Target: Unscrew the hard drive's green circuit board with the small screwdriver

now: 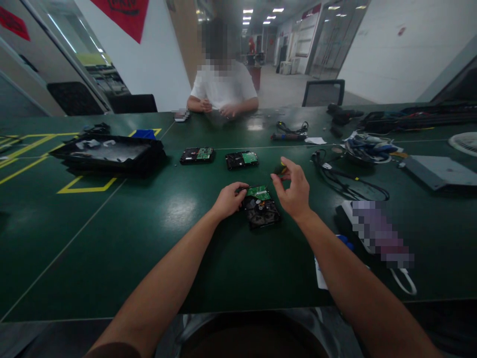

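A hard drive [262, 209] lies on the green table [130, 238] in front of me, its green circuit board facing up. My left hand [229, 199] is curled against the drive's left edge and grips it. My right hand [294, 191] hovers just right of the drive, fingers pinched round a small screwdriver with a yellow and black handle [280, 169] whose tip points down toward the board.
Two more hard drives [197, 155] [241, 159] lie further back. A black tray [108, 153] sits at the left, cables [346, 179] and a grey box [436, 171] at the right. A person in a white shirt [223, 87] sits across the table.
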`<action>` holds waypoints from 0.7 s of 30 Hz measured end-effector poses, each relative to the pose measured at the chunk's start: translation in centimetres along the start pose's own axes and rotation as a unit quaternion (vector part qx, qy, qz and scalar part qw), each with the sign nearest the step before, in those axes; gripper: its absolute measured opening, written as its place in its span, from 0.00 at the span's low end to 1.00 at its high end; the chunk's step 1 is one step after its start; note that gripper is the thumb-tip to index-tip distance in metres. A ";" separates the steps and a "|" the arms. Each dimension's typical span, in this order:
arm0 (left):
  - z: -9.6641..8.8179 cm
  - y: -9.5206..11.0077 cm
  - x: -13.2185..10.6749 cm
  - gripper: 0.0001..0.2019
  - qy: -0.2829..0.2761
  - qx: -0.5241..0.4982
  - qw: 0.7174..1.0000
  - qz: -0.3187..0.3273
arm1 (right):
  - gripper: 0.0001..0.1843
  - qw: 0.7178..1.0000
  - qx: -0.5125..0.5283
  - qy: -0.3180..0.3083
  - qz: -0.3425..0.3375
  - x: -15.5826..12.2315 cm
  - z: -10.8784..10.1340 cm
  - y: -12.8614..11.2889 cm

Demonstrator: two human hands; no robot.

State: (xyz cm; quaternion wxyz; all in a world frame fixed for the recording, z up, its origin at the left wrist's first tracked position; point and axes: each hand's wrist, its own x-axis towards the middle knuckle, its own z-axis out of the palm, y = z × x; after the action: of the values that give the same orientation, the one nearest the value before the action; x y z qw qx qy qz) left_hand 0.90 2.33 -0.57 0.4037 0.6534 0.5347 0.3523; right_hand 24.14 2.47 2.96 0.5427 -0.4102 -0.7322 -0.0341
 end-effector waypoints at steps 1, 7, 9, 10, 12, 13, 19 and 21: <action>0.0 0.0 0.0 0.17 -0.001 0.000 1.000 -0.002 | 0.30 1.000 -0.006 -0.003 -0.004 0.0 -0.1 0.0; 0.0 0.0 0.1 0.17 0.000 0.005 1.000 0.001 | 0.31 1.000 -0.004 0.002 0.003 -0.1 0.2 0.0; 0.0 0.1 0.1 0.17 0.000 0.006 1.000 -0.001 | 0.31 1.000 -0.003 0.014 0.012 -0.1 0.3 0.0; 0.0 0.1 0.0 0.17 0.000 0.006 1.000 -0.002 | 0.31 1.000 -0.005 0.022 0.013 -0.2 0.3 0.1; 0.0 0.1 0.0 0.17 0.000 0.007 1.000 -0.001 | 0.29 0.999 -0.009 0.032 0.009 -0.2 0.3 0.1; 0.0 0.1 0.0 0.17 0.000 0.008 1.000 0.000 | 0.29 0.999 -0.010 0.031 0.006 -0.2 0.2 0.0; 0.0 -0.1 0.2 0.16 -0.003 0.009 1.000 0.000 | 0.28 1.000 0.016 0.019 0.007 -0.1 0.4 -0.2; 0.0 0.0 0.1 0.16 -0.002 0.005 1.000 0.000 | 0.29 0.999 0.032 0.021 0.010 -0.1 0.5 -0.2</action>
State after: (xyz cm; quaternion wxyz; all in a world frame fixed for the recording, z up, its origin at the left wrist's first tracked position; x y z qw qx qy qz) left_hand 0.92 2.46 -0.55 0.4014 0.6564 0.5357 0.3480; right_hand 23.67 2.55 2.74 0.5709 -0.3991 -0.7173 -0.0143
